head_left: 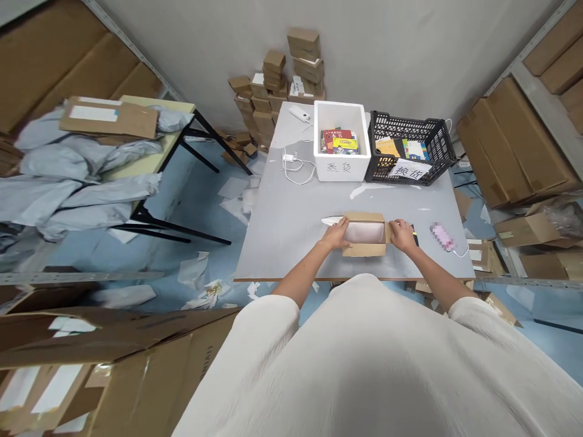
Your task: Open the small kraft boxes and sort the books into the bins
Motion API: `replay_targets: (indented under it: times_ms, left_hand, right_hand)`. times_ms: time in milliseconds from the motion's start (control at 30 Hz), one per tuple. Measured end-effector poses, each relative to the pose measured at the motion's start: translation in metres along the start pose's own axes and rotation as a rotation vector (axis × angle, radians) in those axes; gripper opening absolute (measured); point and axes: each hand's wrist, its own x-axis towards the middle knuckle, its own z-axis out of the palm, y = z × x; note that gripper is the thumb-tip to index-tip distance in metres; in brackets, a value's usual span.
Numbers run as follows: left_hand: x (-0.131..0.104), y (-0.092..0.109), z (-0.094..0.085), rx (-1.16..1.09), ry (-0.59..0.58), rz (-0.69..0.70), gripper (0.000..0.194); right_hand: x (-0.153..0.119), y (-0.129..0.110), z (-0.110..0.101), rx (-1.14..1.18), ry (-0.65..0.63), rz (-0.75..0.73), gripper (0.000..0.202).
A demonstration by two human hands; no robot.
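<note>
An opened cardboard box [364, 250] lies on the grey table [282, 243] near its front edge, its flaps spread outward. Inside shows a pale, smooth surface that I cannot identify. My left hand [336, 235] grips the box's left end, thumb toward the front flap. At the right end, my right hand [401, 235] has its fingers closed on the end flap. A white pointed thing [331, 220] sticks out beside my left hand, partly hidden. Just right of my right hand, a dark item [415, 235] lies partly covered by it.
A white foam bin [342, 169] and a black plastic crate [373, 164], both holding books, stand at the table's back. A white cable [298, 176] lies left of them. A blurred pink object [441, 237] rests at right. Grey parcels [109, 188] cover another table; boxes surround the area.
</note>
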Motion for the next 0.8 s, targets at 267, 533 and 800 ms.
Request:
replay_targets:
  times_ms: [267,533,800]
  left_hand:
    - [-0.005,0.003,0.001,-0.097,-0.050,-0.050,0.134]
    - [-0.011,0.004,0.005,-0.185,-0.023,-0.054,0.137]
    - [-0.011,0.000,0.009,-0.237,0.016,-0.002,0.135]
  right_hand:
    - [0.031,-0.091,-0.013,-0.252,-0.195,-0.360,0.044]
    - [0.036,-0.136,0.001,-0.270,-0.270,-0.241,0.048]
    - [0.033,-0.142,0.012,-0.277,-0.264,-0.139,0.048]
